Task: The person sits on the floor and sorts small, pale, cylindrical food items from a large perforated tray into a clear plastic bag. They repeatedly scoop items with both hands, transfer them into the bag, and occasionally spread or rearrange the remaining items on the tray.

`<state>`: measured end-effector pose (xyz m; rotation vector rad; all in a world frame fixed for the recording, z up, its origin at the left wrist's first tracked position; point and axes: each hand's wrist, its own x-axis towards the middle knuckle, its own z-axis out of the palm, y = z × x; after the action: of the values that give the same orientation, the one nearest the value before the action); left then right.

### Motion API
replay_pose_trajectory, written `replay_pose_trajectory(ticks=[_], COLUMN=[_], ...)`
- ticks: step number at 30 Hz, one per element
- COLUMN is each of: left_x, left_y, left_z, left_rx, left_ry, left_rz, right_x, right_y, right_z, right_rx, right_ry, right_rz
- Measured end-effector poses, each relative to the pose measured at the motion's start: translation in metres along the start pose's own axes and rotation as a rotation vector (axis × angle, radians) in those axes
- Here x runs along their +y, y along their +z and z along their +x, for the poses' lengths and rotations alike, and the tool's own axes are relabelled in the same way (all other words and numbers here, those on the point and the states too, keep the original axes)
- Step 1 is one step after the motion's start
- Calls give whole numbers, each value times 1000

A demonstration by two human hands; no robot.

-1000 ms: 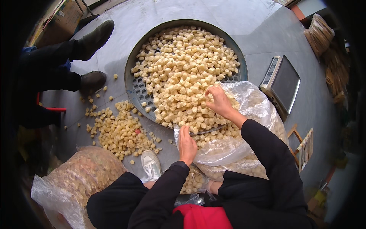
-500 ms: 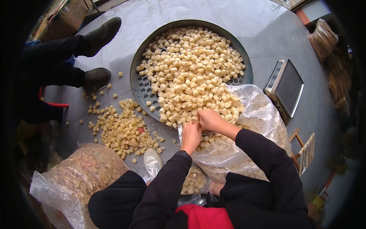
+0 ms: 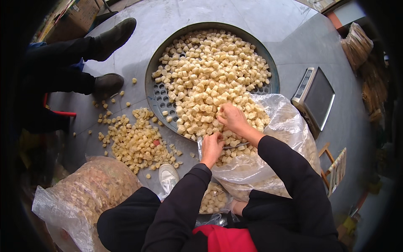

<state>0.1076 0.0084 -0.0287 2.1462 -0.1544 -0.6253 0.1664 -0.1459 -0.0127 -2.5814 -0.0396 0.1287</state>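
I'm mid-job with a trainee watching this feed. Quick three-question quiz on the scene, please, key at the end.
1. Where is the silver-edged scale with a flat, dark platform relative to the round, dark metal tray with a perforated base?
A. To its left
B. To its right
C. Inside it

2. True or false: every visible stubby, pale-yellow piece is inside the tray.

3. Which of the person's hands reaches farther over the heap of pale-yellow pieces?

Key
1. B.
2. False: a scatter of loose pieces lies on the smooth grey floor, left of the tray.
3. The right hand; the left hand is by the tray's near rim.
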Motion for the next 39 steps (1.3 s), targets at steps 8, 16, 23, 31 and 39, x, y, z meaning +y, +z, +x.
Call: replay_pose_trajectory(ticks=[8,16,23,31,39], left_x=[27,12,12,-6,11], left_y=[-1,-9,-30,-32,-37], left_z=[-5,4,-11,-21,-31], left_rx=[145,349,229,14,-355], left_ry=[13,-209,-440,-536,-568], left_rz=[134,-778,-1266,-1590,-1798], right_x=[39,2,-14,9,-91], right_y=[-36,-7,13,-28,-49], right_z=[-12,2,14,-4,-77], right_rx=[-176,-156,-260,-392,-423], right_ry=[653,301,112,296,-288], right_rz=[1381,432,-364,585,147])
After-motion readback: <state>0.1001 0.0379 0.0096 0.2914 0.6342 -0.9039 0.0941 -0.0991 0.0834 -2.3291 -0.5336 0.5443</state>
